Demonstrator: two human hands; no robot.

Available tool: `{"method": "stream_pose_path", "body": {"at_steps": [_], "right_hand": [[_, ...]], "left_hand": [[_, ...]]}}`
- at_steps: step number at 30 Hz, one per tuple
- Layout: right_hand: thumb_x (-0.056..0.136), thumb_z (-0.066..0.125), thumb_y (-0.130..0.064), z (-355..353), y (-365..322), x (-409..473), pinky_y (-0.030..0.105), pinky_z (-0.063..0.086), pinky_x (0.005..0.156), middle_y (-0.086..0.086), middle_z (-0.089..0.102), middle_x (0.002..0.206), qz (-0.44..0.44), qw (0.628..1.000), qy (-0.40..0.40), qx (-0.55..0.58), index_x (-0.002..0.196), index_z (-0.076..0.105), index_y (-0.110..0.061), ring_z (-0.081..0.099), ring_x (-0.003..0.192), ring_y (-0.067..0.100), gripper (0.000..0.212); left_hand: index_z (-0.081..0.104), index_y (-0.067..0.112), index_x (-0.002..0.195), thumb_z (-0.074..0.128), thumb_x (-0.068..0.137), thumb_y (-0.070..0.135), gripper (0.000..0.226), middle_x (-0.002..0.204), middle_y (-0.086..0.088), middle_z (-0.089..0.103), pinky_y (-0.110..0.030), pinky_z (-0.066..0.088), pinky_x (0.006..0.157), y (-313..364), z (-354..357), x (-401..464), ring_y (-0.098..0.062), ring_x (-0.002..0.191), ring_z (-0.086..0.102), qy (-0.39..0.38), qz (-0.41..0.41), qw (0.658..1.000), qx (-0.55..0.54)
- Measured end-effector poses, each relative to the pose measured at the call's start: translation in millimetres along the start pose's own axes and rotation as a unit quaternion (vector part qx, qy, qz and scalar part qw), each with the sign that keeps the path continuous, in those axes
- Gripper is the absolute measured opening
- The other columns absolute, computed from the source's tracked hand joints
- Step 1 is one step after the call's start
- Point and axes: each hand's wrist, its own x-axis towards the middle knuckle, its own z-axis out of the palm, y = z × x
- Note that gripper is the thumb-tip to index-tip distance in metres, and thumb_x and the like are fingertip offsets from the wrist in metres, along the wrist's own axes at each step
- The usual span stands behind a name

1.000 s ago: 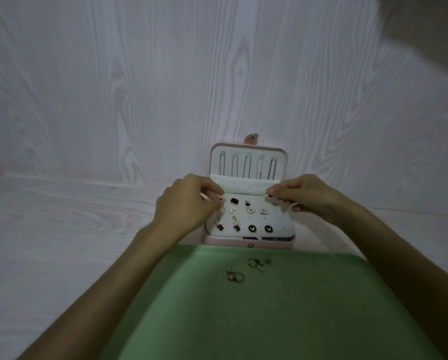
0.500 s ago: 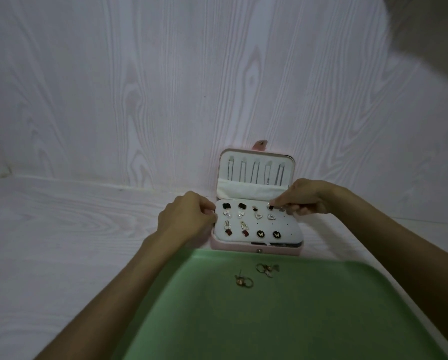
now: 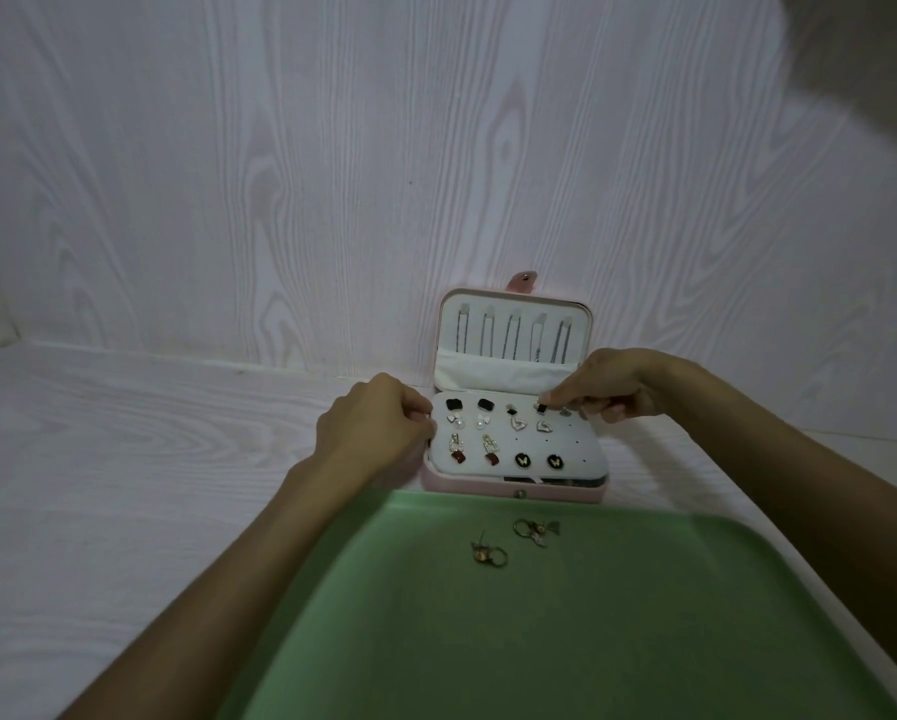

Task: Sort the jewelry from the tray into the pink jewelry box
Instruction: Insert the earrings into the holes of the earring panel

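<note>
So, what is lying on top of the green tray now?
On the green tray, near its far edge, lie two small clusters of gold rings and; their exact count is too small to tell. The person's forearms cover the tray's left and right edges.

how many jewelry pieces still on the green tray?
2 clusters, both near the far edge of the green tray, just in front of the pink jewelry box: gold piece at left, tangled piece at right. Each may be several pieces; too small to tell.

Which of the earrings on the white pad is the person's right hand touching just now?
The small black square earring at the right end of the top row. The right hand's fingertips are on it; the other earrings on the pad lie untouched.
</note>
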Motion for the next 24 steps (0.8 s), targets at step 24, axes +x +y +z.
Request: {"method": "stream_pose_path", "body": {"at_steps": [24], "right_hand": [[0.088,0.063,-0.023,-4,4,-14,0.014,0.02,0.038,-0.006,0.035,0.046,-0.034,0.995,-0.038,0.083,0.072,0.064,-0.011,0.024,0.037,0.004,0.02]], "left_hand": [[0.068,0.029,0.11,0.061,0.089,0.033,0.022,0.106,0.01,0.069,-0.026,0.046,0.079,46,-19,6,-0.01,0.093,0.062,0.037,0.124,0.991,-0.023]]}}
